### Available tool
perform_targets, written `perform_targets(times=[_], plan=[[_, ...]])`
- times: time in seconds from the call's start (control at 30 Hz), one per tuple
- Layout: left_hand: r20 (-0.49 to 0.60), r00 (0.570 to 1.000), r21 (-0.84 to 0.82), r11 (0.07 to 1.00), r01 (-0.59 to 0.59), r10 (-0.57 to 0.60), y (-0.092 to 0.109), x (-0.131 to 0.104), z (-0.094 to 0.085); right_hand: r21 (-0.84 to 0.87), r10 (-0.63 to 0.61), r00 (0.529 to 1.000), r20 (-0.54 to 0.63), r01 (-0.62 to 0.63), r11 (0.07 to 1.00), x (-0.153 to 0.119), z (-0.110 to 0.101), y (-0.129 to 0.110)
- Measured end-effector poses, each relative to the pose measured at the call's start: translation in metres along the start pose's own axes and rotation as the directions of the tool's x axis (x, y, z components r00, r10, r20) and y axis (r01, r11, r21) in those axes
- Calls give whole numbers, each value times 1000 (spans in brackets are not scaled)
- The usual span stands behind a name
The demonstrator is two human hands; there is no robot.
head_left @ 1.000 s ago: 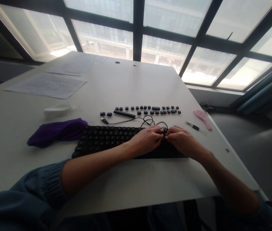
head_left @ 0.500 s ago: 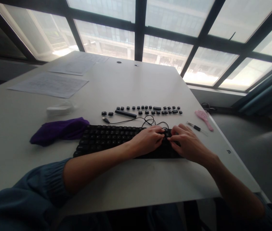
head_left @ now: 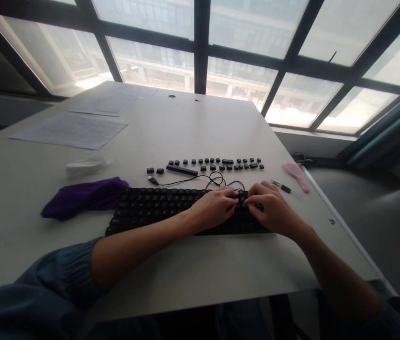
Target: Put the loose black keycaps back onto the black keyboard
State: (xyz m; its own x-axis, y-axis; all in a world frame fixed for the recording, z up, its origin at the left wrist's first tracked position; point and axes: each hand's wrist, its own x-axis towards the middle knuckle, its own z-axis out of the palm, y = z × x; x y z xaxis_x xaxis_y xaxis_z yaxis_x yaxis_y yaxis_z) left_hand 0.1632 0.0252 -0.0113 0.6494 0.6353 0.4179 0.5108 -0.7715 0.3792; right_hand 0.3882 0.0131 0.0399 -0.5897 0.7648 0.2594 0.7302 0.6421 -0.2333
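Observation:
A black keyboard [head_left: 157, 206] lies near the front of the white table. Across its right part rests my left hand [head_left: 216, 206], fingers curled together, with the fingertips at the keys; what they grip, if anything, is too small to make out. My right hand [head_left: 269, 208] is over the right end of the keyboard, its fingers bent and pressed together near the left fingertips. Whatever lies between them is hidden. Behind the keyboard, loose black keycaps [head_left: 227, 162] stand in two rows, with a long key [head_left: 182, 170] among them. A black cable [head_left: 186, 179] curls between keycaps and keyboard.
Left of the keyboard is a purple cloth [head_left: 85, 198], with a clear and white item [head_left: 85, 166] behind it. Papers [head_left: 70, 130] lie at the back left. On the right are a wire tool [head_left: 285, 188] and a pink brush [head_left: 296, 175], near the table's right edge.
The view has shifted slightly, so the table's things sit a little lower and more to the left. Both hands remain at the keyboard's right part, with the right fingers drawn slightly closer together.

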Motion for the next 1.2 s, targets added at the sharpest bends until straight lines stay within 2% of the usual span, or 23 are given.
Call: perform_targets(times=[0.1,0.17,0.37,0.63,0.77,0.97,1.1,1.2], plan=[[5,1000,8,1000,-3,3,0,1,0,89,59,986,-158,-45,995,-2,-5,16],[9,1000,11,1000,-3,3,0,1,0,109,87,976,-198,-66,992,-4,-9,24],[-3,1000,12,1000,-2,2,-3,-1,1,57,87,993,-82,-83,995,-11,-8,18],[-1,1000,7,1000,8,-8,-2,0,1,-31,42,999,-1,-42,999,-23,-1,10],[10,1000,12,1000,1,-1,-1,1,0,-25,42,999,-3,-43,999,-23,-1,11],[9,1000,19,1000,6,-6,-1,1,0,7,75,993,-90,-75,997,-30,-2,8],[15,1000,18,1000,12,-12,0,1,0,-100,16,1000,-27,-19,995,-39,3,-3],[14,1000,9,1000,10,-10,0,1,-1,-140,0,1000,-22,-4,990,-47,8,-8]])
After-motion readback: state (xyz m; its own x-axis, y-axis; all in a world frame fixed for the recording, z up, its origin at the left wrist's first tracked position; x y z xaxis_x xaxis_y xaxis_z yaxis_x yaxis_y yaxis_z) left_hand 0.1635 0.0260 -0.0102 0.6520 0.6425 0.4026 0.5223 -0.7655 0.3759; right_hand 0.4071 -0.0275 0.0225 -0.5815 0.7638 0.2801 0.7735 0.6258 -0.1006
